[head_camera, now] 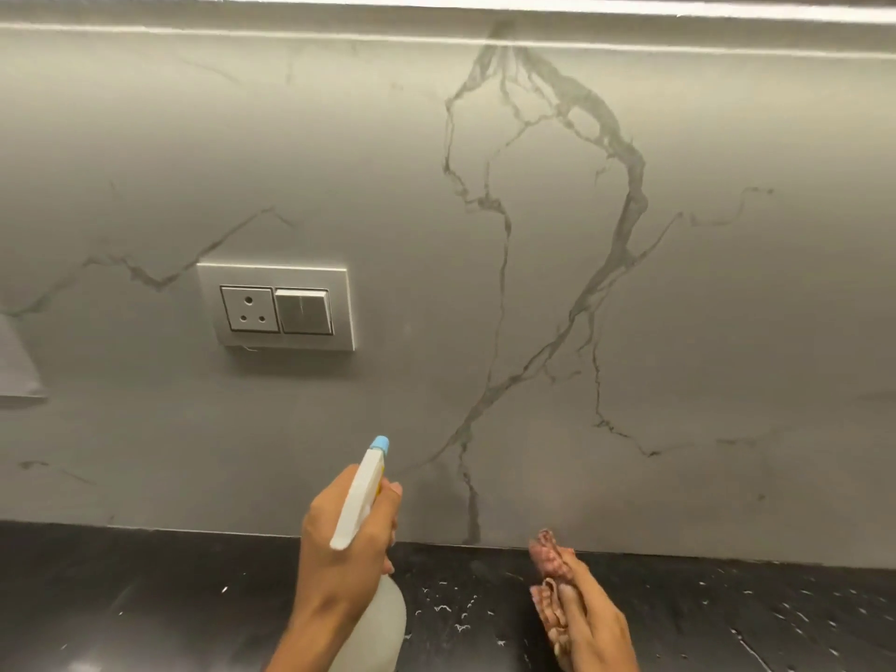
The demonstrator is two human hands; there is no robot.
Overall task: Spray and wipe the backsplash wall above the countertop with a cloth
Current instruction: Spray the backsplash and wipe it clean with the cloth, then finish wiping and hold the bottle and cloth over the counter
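The backsplash wall (533, 283) is grey marble with dark veins and fills most of the view. My left hand (334, 540) grips a translucent spray bottle (361, 497) with a white trigger head and a blue nozzle, aimed up at the wall. To its right, my right hand (594, 618) holds a crumpled reddish patterned cloth (548, 565) just above the black countertop (145, 599), a little short of the wall's bottom edge.
A silver plate with a three-pin socket and a switch (276, 308) is set in the wall at left. A pale object (17, 361) shows at the far left edge. A bright light strip (485, 4) runs along the top.
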